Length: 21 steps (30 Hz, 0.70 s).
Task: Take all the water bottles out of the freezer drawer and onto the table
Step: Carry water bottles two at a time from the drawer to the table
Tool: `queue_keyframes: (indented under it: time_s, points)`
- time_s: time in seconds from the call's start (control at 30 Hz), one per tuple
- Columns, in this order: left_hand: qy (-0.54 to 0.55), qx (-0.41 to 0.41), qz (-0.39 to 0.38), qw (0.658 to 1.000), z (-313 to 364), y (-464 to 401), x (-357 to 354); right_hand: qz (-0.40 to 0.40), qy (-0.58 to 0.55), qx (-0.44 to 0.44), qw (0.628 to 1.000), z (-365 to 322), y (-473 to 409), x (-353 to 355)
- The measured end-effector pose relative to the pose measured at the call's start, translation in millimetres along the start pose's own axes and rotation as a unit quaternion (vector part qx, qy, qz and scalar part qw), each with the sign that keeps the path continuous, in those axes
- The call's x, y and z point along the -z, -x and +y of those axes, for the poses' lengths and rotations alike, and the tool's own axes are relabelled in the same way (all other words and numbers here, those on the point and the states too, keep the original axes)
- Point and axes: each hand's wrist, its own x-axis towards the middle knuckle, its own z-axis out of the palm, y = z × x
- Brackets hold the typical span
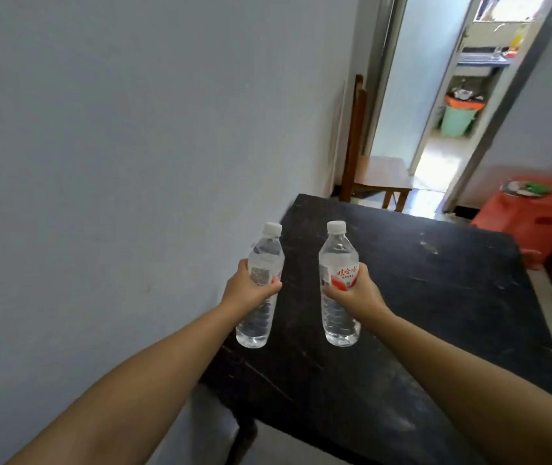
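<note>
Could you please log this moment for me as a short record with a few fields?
left hand: grips left bottle round its label
right hand: grips right bottle round its label
bottles: upright, white caps on, apart from each other
table: dark, scuffed top, beside the wall; whether the bottles touch it cannot be told
background: wooden chair, red stool, open doorway

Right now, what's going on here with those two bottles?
A person is carrying two water bottles to a dark table that stands by a wall. The left hand grips one bottle around its label, and the right hand grips the other bottle the same way. Both bottles are upright, capped and held in the air near the table's left side; neither has been set down yet. No freezer drawer is in view.
</note>
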Motion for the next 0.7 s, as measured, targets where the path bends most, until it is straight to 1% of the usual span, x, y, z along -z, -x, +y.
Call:
queue_keyframes:
  time_s: [0.03,0.1,0.13,0.27,0.37,0.43,0.5,0.63,0.7]
  points:
    - [-0.005,-0.01,-0.02,1.0,6,-27,-4,0.016,-0.004,-0.013,1.0,-1,-16,7]
    - [-0.018,-0.018,-0.029,0.999,11,-44,-6,0.021,0.016,-0.019,0.999,0,-24,16]
    - [-0.023,-0.023,-0.044,0.999,17,-70,-15,0.041,0.029,-0.026,0.998,4,-42,24]
    - [-0.03,-0.048,-0.063,0.996,31,-127,-43,0.071,0.061,-0.039,0.995,14,-88,36]
    - [-0.016,-0.037,-0.073,0.997,44,-175,-65,0.078,0.034,-0.047,0.995,17,-134,42]
    - [-0.008,-0.019,-0.09,0.996,55,-211,-80,0.069,0.015,-0.046,0.996,17,-169,44]
    - [0.007,-0.015,-0.084,0.996,64,-239,-92,0.061,0.004,-0.03,0.998,14,-198,43]
    - [0.069,-0.014,-0.047,0.996,81,-293,-117,0.088,-0.025,-0.014,0.996,12,-267,38]
    - [0.083,-0.018,-0.035,0.996,83,-315,-128,0.094,-0.041,-0.013,0.995,15,-295,36]
